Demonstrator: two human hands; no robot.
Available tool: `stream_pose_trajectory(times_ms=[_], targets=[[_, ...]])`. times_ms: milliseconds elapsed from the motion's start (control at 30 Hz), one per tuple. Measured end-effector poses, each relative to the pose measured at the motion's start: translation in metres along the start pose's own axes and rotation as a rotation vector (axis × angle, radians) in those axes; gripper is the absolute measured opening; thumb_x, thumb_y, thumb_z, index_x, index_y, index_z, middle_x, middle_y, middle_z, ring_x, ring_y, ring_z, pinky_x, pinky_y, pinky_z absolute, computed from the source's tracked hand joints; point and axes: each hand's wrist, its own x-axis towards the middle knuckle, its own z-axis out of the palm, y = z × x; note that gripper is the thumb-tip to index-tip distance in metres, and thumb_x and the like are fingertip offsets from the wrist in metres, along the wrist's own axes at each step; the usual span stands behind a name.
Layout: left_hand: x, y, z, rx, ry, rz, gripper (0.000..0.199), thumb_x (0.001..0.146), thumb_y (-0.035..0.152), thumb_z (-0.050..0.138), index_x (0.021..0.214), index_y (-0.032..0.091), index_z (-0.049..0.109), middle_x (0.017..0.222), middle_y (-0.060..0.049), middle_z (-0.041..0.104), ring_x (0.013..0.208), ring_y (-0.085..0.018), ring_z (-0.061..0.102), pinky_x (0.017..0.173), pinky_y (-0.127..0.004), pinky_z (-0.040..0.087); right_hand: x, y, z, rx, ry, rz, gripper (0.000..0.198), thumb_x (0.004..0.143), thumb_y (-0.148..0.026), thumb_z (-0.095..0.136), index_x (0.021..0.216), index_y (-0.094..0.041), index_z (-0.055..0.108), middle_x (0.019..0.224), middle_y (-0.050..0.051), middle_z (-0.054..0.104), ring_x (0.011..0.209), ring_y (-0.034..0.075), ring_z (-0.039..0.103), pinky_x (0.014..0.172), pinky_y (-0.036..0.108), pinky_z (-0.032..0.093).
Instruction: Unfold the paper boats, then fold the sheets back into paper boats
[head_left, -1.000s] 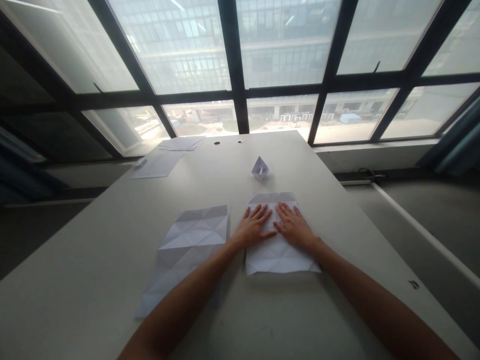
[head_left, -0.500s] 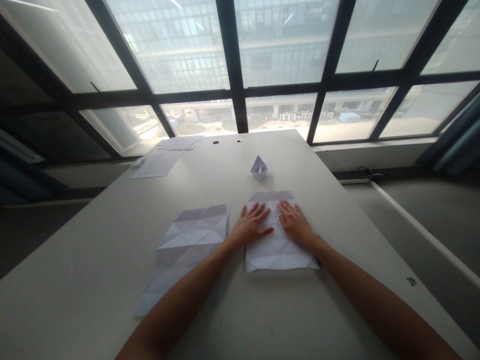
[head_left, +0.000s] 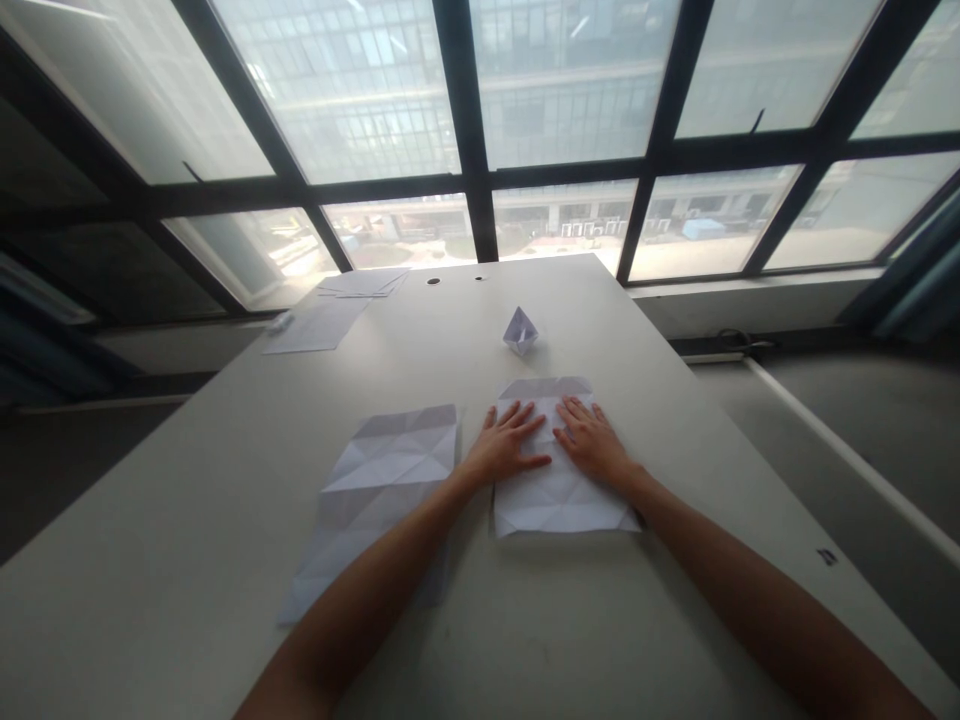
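Note:
A creased white sheet of paper (head_left: pixel 559 510) lies on the table in front of me, its near corners slightly folded or bent. On its left part rests my left hand (head_left: pixel 510 443), flat with the fingers spread. My right hand (head_left: pixel 592 440) presses flat on the right part, fingers stretched out and pointing away from me. Neither hand grips anything. To the left lies a second creased sheet (head_left: pixel 390 470), partly covered by my left forearm. Beyond the paper under my hands stands a small folded paper boat (head_left: pixel 520 332).
The white table (head_left: pixel 225 480) extends toward large windows. At its far left are flat paper sheets (head_left: pixel 307 328) and a small pale item (head_left: pixel 280 323) too blurred to name. Two round holes are at the far edge. A dark mark (head_left: pixel 826 557) is near the right edge.
The view has shifted very slightly. Both hands stay flat on the sheet in nearly the same places.

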Motion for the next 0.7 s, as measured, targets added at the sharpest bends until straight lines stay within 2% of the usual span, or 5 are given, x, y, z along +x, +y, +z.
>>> stream_pose_trajectory(times_ms=[367,700], targets=[[0.0019,0.0019,0.0004,-0.016,0.024,-0.048,0.074,0.084,0.072,0.051,0.147,0.034,0.04,0.159,-0.004,0.031,0.148,-0.029,0.023,0.119,-0.056,0.009,-0.0008,0.0007,-0.0011,-0.005,-0.014,-0.006,0.058,0.101,-0.045,0.029,0.149,-0.013,0.038,0.158,0.014,0.03,0.148,0.024,0.021,0.12,0.048,0.011],[0.0012,0.0022,0.0016,-0.011,0.045,-0.037,0.074,0.086,0.072,0.048,0.147,0.031,0.04,0.158,-0.004,0.032,0.148,-0.027,0.023,0.119,-0.057,0.01,-0.0008,0.0006,-0.0015,-0.009,-0.015,-0.002,0.057,0.1,-0.043,0.032,0.148,-0.012,0.038,0.158,0.014,0.03,0.148,0.024,0.021,0.12,0.046,0.011]])
